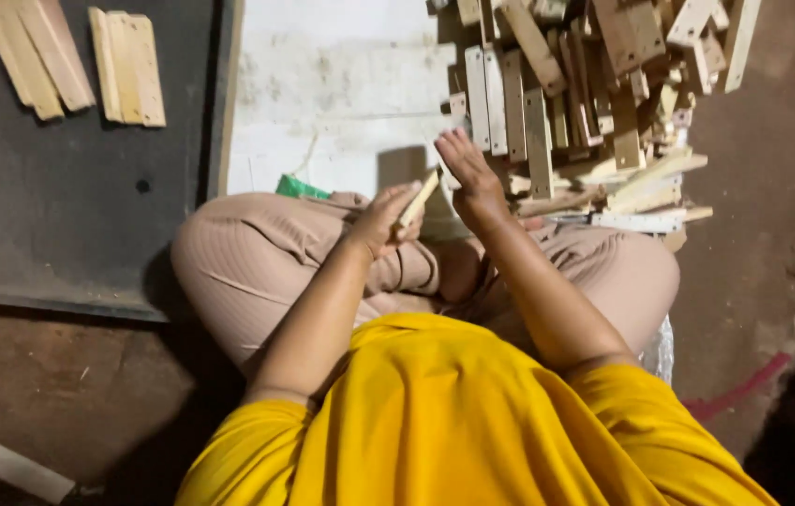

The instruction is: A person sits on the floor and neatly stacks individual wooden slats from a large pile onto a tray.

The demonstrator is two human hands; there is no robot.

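Observation:
I sit cross-legged on the floor in beige trousers and a yellow top. My left hand grips a short pale wooden stick above my left knee. My right hand is raised just to its right, fingers apart and empty, a little short of a big heap of wooden strips and offcuts that lies ahead of me to the right.
A dark board on the left carries two small sorted stacks of wooden strips at its far end. A white sheet covers the floor ahead. A green scrap lies by my knee. Bare brown floor is at the right.

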